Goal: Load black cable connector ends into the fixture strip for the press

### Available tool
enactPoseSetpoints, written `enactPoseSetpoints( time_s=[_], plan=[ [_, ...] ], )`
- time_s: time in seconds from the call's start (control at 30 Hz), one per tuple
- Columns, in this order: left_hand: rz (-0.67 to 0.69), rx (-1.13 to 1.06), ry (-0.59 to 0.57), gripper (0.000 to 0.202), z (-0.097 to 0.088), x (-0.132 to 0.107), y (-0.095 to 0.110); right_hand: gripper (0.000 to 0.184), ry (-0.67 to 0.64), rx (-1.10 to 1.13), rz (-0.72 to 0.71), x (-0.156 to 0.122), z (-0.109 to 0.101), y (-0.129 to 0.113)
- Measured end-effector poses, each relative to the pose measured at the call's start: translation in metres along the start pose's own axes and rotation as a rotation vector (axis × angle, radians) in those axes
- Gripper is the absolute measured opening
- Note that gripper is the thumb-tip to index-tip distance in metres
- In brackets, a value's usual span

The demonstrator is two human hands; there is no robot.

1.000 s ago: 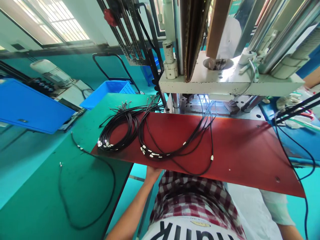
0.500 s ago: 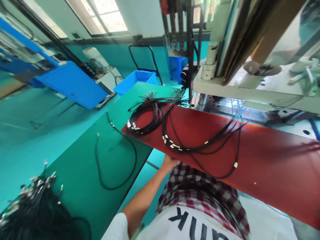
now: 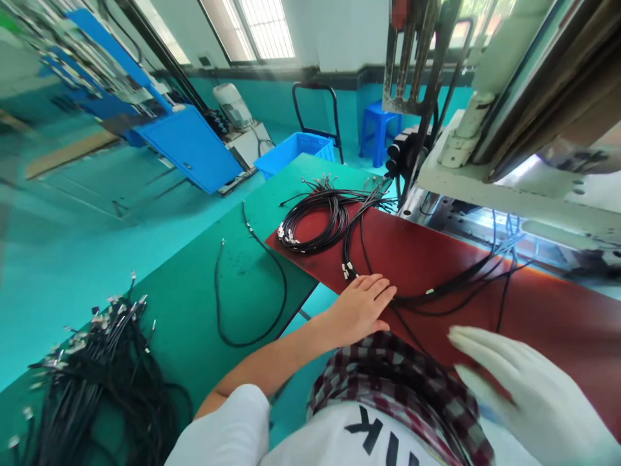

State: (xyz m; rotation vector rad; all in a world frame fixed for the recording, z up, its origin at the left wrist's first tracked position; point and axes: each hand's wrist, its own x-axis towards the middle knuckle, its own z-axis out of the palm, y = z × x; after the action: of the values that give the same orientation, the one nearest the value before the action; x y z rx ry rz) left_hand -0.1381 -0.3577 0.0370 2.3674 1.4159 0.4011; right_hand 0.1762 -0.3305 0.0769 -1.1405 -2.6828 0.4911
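Observation:
My left hand (image 3: 361, 305) lies flat, fingers stretched out, on the near edge of the red board (image 3: 543, 310), covering the end of a black cable bundle (image 3: 436, 288) that runs right toward the machine. My right hand (image 3: 514, 382), in a white glove, hovers open over the board's near edge, a little blurred, holding nothing. A coil of black cables with metal ends (image 3: 315, 223) lies at the board's left corner. A single loose cable (image 3: 252, 285) curls on the green table (image 3: 184, 310).
A large heap of black cables (image 3: 97, 375) lies on the green table at lower left. The machine's white plate (image 3: 514, 188) overhangs the board at the back right. A blue crate (image 3: 295, 150), blue stool (image 3: 378, 126) and blue cabinet (image 3: 194, 149) stand beyond the table.
My left hand came up from under the board's edge and now rests flat on top of it. My gloved right hand entered view. The view swung left, showing the cable heap.

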Motion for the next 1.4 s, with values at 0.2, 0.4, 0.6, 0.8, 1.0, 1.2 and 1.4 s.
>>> enactPoseSetpoints(
  time_s=[0.2, 0.4, 0.6, 0.8, 1.0, 1.2, 1.4],
  plan=[
    [-0.108, -0.149, 0.077, 0.061, -0.02, 0.013, -0.037, 0.037, -0.099, 0.174, 0.008, 0.168, 0.032, 0.002],
    [-0.663, -0.42, 0.355, 0.065, -0.013, 0.038, -0.092, 0.04, -0.173, 0.248, 0.085, 0.227, 0.072, -0.011],
    [-0.791, -0.95, 0.348, 0.08, -0.013, 0.05, -0.121, 0.048, -0.172, 0.474, 0.22, 0.223, 0.076, -0.022],
    [-0.733, -1.531, 0.283, 0.045, -0.015, 0.045, -0.119, 0.061, -0.281, 0.768, 0.371, 0.232, 0.088, -0.023],
    [-0.598, -1.725, 0.425, 0.038, -0.019, 0.046, -0.09, 0.056, -0.307, 0.625, 0.394, 0.253, 0.094, -0.031],
    [-0.441, -1.728, 0.588, 0.033, -0.038, 0.035, -0.058, 0.038, -0.205, 0.558, 0.359, 0.264, 0.091, -0.037],
    [-0.337, -1.587, 0.602, 0.023, -0.05, 0.015, -0.016, 0.088, -0.307, 1.29, 0.376, 0.292, 0.015, -0.057]
  ],
)
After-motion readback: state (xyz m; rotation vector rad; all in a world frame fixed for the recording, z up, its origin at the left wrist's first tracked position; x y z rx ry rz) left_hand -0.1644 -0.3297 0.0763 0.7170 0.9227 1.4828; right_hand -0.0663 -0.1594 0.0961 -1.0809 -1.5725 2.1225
